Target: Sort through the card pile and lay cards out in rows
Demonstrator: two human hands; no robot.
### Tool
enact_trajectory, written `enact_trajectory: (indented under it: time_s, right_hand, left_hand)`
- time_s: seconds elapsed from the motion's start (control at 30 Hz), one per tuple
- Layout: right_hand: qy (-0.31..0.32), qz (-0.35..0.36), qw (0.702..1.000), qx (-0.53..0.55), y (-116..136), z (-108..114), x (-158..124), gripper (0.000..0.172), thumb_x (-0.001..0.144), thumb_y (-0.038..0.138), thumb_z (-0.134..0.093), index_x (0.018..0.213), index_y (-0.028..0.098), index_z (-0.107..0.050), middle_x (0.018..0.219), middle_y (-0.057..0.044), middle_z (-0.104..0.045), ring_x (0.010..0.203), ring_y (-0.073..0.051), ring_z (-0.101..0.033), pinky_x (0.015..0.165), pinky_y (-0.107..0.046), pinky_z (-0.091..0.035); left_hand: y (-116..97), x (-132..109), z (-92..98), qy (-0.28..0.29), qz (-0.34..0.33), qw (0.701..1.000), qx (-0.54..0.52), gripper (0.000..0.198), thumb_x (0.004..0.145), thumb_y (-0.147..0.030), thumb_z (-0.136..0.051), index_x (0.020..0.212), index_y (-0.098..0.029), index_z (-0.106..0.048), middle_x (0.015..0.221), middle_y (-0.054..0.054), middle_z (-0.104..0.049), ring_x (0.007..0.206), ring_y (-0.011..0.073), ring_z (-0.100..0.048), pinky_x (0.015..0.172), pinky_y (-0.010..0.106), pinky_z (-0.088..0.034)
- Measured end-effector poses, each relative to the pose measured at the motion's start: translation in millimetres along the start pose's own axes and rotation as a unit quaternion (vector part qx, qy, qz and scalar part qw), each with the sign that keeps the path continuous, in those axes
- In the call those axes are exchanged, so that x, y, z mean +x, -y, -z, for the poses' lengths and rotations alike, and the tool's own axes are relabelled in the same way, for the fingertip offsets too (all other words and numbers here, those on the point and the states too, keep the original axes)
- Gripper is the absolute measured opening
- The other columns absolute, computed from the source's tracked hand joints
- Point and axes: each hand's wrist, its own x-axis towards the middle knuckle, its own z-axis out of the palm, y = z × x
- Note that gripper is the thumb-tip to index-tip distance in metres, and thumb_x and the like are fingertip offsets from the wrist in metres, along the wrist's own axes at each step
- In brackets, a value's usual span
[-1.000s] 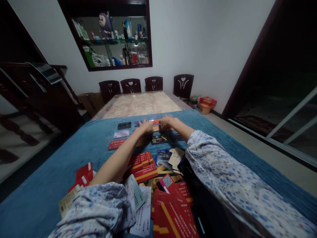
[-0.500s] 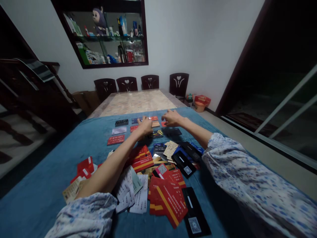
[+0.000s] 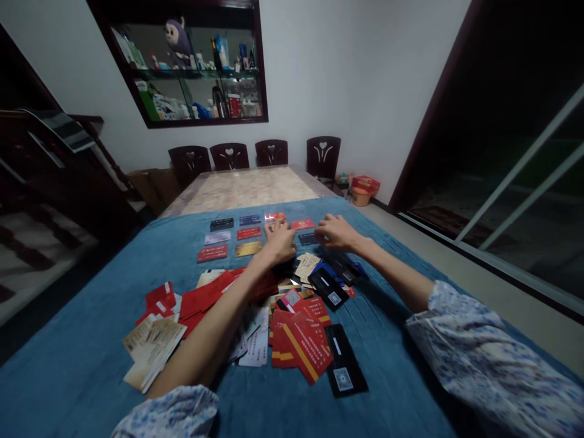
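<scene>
My left hand (image 3: 281,241) reaches over the rows of laid-out cards, fingers bent and apart, covering part of an orange card in the third column. No held card shows in it. My right hand (image 3: 336,233) has its fingers bent down onto the right end of a dark blue card (image 3: 306,239), which lies on the cloth. Just beyond that lies a red card (image 3: 303,224). Left of my left hand are a gold card (image 3: 249,248), a red card (image 3: 249,233) and a lilac card (image 3: 218,238). The black card with yellow marks is hidden under my left hand.
Loose heaps of red cards (image 3: 303,340), pale cards (image 3: 157,347) and black cards (image 3: 344,362) lie nearer me on the blue cloth (image 3: 91,316). Bare tabletop (image 3: 249,185) shows beyond the cloth. Dark chairs (image 3: 229,158) stand at the far end.
My right hand has moved off the red card, which now lies flat, towards me to the dark blue card. My left hand has shifted right, uncovering the gold card.
</scene>
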Motion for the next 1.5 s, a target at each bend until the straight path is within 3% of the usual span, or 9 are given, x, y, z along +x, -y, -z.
enact_trajectory:
  time_s: [0.3,0.53,0.87,1.07,1.23,1.37,1.5]
  right_hand:
    - [-0.027,-0.021,0.999,0.026,-14.0,-28.4,-52.7,0.021,0.091,0.028,-0.055,0.101,0.024,-0.072,0.107,-0.011,-0.068,0.105,-0.027,-0.049,0.08,-0.037,-0.033]
    - [-0.047,-0.035,0.996,0.065,-27.7,-40.4,-76.7,0.024,0.087,0.024,-0.057,0.104,0.026,-0.073,0.106,-0.011,-0.068,0.106,-0.028,-0.049,0.079,-0.036,-0.035]
    - [-0.055,0.018,0.992,0.115,-32.9,-49.0,-85.9,0.039,0.081,0.017,-0.061,0.117,0.028,-0.071,0.111,-0.01,-0.067,0.103,-0.027,-0.049,0.084,-0.038,-0.039]
    - [-0.085,0.034,0.988,0.125,-37.6,-59.8,-86.9,0.035,0.083,0.019,-0.06,0.113,0.029,-0.074,0.107,-0.01,-0.067,0.098,-0.027,-0.05,0.081,-0.04,-0.041]
    - [-0.103,0.046,0.984,0.141,-38.4,-62.4,-86.8,0.028,0.083,0.022,-0.061,0.106,0.025,-0.076,0.104,-0.01,-0.068,0.096,-0.026,-0.05,0.083,-0.04,-0.042]
    - [-0.121,0.059,0.98,0.149,-39.3,-63.7,-87.1,0.024,0.08,0.02,-0.062,0.099,0.023,-0.076,0.101,-0.01,-0.068,0.095,-0.026,-0.05,0.084,-0.04,-0.042]
    - [-0.133,0.062,0.976,0.16,-40.1,-65.3,-87.8,0.02,0.079,0.021,-0.063,0.095,0.024,-0.075,0.099,-0.009,-0.067,0.097,-0.027,-0.051,0.084,-0.041,-0.043]
  left_hand:
    - [-46.1,-13.0,-1.3,0.012,-0.084,0.996,0.002,0.035,0.083,-0.017,-0.055,0.115,-0.022,-0.067,0.133,0.012,-0.057,0.137,0.0376,-0.029,0.107,0.065,-0.026]
    - [-74.2,-17.1,-12.5,0.011,-0.148,0.989,-0.012,0.036,0.079,-0.014,-0.056,0.112,-0.022,-0.069,0.127,0.012,-0.06,0.135,0.0362,-0.03,0.105,0.064,-0.029]
    - [-78.0,-23.5,-28.4,-0.019,-0.187,0.982,-0.003,0.029,0.084,-0.014,-0.052,0.104,-0.022,-0.071,0.117,0.011,-0.063,0.128,0.0343,-0.036,0.103,0.06,-0.029]
    - [-79.0,-25.2,-25.8,-0.009,-0.201,0.98,-0.007,0.028,0.085,-0.017,-0.054,0.107,-0.021,-0.071,0.116,0.011,-0.065,0.126,0.033,-0.038,0.105,0.059,-0.028]
    - [-82.7,-27.5,-22.6,0.003,-0.186,0.982,-0.018,0.023,0.091,-0.032,-0.055,0.1,-0.02,-0.073,0.112,0.011,-0.069,0.129,0.0356,-0.037,0.106,0.061,-0.027]
    - [-84.8,-29.8,-22.4,-0.006,-0.185,0.982,-0.028,0.035,0.089,-0.048,-0.058,0.102,-0.019,-0.072,0.116,0.013,-0.066,0.128,0.036,-0.04,0.106,0.063,-0.027]
    - [-86.2,-32.2,-21.9,-0.009,-0.175,0.984,-0.017,0.043,0.086,-0.053,-0.06,0.108,-0.017,-0.071,0.117,0.014,-0.064,0.125,0.0348,-0.042,0.106,0.061,-0.029]
